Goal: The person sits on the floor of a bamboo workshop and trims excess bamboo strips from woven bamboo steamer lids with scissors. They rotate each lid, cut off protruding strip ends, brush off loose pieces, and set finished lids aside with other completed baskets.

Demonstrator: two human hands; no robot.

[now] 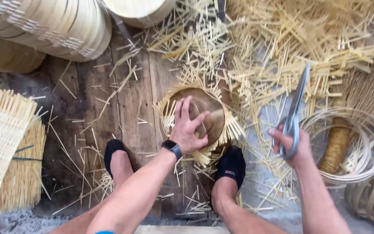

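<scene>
Frame ctr: left hand (188, 130) spread flat atop round woven disc (204, 113), w/o grip. Lower right: right hand (291, 147) closed on shears (294, 113), blades up, apart from disc.

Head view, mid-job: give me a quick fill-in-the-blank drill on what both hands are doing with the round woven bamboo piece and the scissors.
1. The left hand presses on the round woven bamboo piece, which lies on the ____ plank floor.
2. The right hand holds large grey metal ____.
3. A black smartwatch sits on the ____ wrist.
4. Both feet wear ____ shoes.

Missing words: wooden; scissors; left; black
</scene>
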